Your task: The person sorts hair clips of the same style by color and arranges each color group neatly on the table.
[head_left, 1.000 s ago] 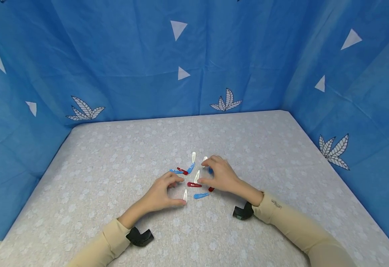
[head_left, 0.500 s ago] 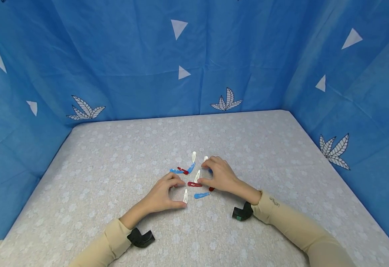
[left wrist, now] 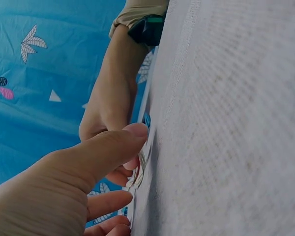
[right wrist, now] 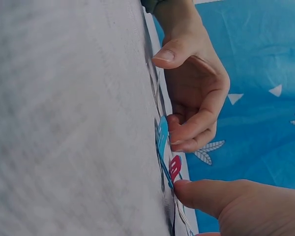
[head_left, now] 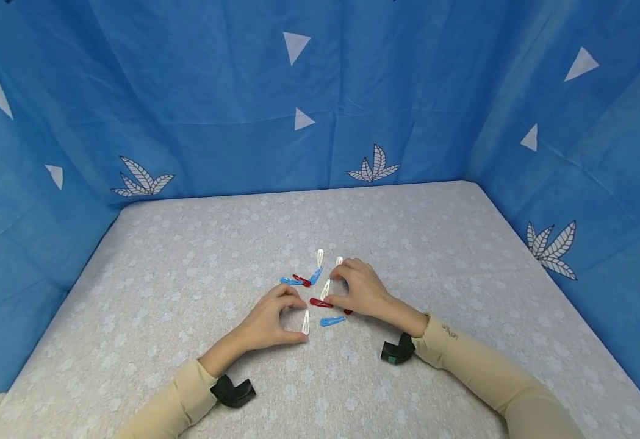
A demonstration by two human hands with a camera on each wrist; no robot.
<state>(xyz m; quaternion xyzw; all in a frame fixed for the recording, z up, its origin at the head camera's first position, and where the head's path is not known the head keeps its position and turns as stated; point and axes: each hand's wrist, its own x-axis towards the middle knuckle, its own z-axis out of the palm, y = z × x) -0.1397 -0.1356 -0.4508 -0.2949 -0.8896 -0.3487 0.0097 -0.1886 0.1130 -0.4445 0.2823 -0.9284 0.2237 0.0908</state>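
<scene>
Several snap hair clips lie on the table in the head view. My left hand [head_left: 267, 322] curves loosely around the left side of a white hair clip [head_left: 305, 323], with the thumb tip right at its near end. A blue hair clip [head_left: 333, 321] lies to the right of it. My right hand [head_left: 365, 290] is low over the group, thumb tip at the right end of a red hair clip [head_left: 320, 302] and beside a white hair clip [head_left: 326, 289]. Its fingertips are near another white hair clip [head_left: 339, 261]. The right hand partly hides a second red hair clip [head_left: 348, 311].
Behind the left fingers lie a blue hair clip [head_left: 291, 281], a red hair clip [head_left: 301, 280] and another blue hair clip [head_left: 316, 275]. A white hair clip [head_left: 320, 257] is farthest back. A patterned cloth covers the table [head_left: 215, 244]; a blue curtain [head_left: 232, 91] hangs around it.
My left hand has shifted slightly nearer and to the right, its thumb now at the white hair clip's near end. The right hand has barely moved. The hair clips stay in place.
</scene>
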